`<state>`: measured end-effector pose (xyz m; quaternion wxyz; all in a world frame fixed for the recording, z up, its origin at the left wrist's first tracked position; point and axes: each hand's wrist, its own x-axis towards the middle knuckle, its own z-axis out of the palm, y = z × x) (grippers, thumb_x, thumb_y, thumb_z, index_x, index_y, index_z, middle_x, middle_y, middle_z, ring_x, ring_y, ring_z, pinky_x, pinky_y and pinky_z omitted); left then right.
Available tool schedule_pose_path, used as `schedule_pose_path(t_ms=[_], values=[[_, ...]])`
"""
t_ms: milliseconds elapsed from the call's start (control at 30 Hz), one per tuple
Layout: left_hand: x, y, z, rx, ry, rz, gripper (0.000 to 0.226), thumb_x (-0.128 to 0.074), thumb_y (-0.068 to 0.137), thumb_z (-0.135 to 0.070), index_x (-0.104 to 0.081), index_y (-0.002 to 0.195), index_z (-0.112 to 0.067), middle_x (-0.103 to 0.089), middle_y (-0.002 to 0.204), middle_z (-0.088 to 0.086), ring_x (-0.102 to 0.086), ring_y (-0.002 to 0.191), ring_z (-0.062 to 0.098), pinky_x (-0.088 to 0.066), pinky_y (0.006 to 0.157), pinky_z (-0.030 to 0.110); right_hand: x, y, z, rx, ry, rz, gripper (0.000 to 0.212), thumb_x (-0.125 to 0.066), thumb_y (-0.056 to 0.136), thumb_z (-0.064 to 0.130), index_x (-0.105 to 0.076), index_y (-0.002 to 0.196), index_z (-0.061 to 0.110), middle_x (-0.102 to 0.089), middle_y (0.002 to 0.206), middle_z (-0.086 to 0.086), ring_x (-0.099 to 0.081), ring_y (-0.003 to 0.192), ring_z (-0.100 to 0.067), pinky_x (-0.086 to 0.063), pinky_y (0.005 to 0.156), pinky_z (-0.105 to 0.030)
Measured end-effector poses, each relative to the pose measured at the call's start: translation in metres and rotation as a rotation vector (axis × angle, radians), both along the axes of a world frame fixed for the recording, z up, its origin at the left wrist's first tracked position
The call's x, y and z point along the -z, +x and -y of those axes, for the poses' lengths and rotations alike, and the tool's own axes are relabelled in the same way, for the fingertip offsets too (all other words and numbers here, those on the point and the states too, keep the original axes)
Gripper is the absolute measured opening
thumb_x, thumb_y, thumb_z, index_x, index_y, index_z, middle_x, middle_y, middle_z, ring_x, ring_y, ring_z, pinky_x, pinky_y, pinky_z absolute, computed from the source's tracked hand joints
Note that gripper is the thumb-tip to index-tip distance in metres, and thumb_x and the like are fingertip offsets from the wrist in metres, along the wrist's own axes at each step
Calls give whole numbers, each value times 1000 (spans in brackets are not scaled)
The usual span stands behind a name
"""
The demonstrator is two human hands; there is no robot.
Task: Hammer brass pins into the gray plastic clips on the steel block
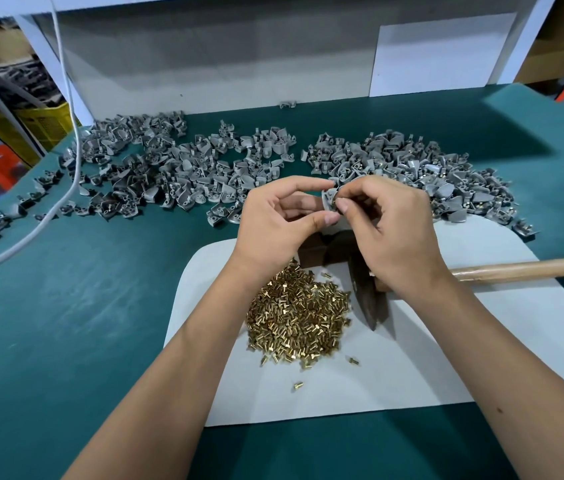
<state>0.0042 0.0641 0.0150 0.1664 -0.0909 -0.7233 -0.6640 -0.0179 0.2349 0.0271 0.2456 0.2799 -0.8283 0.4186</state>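
My left hand (pixel 282 223) pinches a gray plastic clip (pixel 329 199) between thumb and fingertips, held above the dark steel block (pixel 318 249). My right hand (pixel 388 230) pinches a small brass pin (pixel 335 201) against that clip. A heap of brass pins (pixel 298 317) lies on the white mat (pixel 447 355) just below my wrists. The hammer lies on the mat, its dark head (pixel 370 299) beside the pins and its wooden handle (pixel 530 268) pointing right, partly hidden under my right wrist.
A large spread of gray clips (pixel 169 174) covers the green table (pixel 66 323) at the left and middle back. A second pile of clips with pins (pixel 422 171) lies at the right back. A white cable (pixel 66 150) runs down the left side. A grey board (pixel 239 57) stands behind.
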Motion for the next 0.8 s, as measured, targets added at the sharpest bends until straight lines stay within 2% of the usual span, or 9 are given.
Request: schedule_pose_path(t_ms=[200, 367, 600, 667, 800], values=[[-1, 1, 2, 43, 24, 40, 34, -83, 74, 8, -73, 104, -5, -78, 87, 16, -75, 78, 23, -63, 81, 37, 0, -1, -3, -30, 62, -54, 3, -71, 91, 9, -74, 92, 10, -70, 86, 2, -61, 80, -10, -45, 75, -15], [-5, 3, 2, 45, 11, 59, 34, -84, 70, 11, -73, 100, -3, -78, 89, 18, -77, 79, 27, -64, 79, 38, -2, 1, -4, -35, 78, -48, 3, -73, 87, 8, -75, 88, 10, -71, 85, 3, -63, 80, -9, -49, 76, -19], [-6, 4, -1, -29, -93, 24, 36, -89, 67, 8, -75, 94, -12, -79, 87, 13, -77, 84, 33, -64, 81, 41, -6, 4, -1, -6, 117, -28, 6, -72, 85, 5, -76, 88, 9, -73, 84, 0, -65, 80, -11, -51, 79, -24], [-5, 3, -3, -55, -132, 16, 35, -89, 68, 6, -76, 95, -12, -79, 87, 10, -77, 83, 29, -64, 80, 40, -7, 4, -1, 5, 125, -17, 7, -71, 85, 4, -76, 87, 9, -73, 83, -1, -65, 79, -13, -52, 78, -27], [-4, 3, -5, -88, -212, -10, 32, -90, 70, 2, -78, 97, -9, -79, 86, 4, -77, 79, 17, -63, 77, 28, -9, 6, 1, 28, 150, 6, 8, -71, 85, 4, -77, 87, 9, -74, 83, -2, -66, 78, -15, -55, 79, -32]])
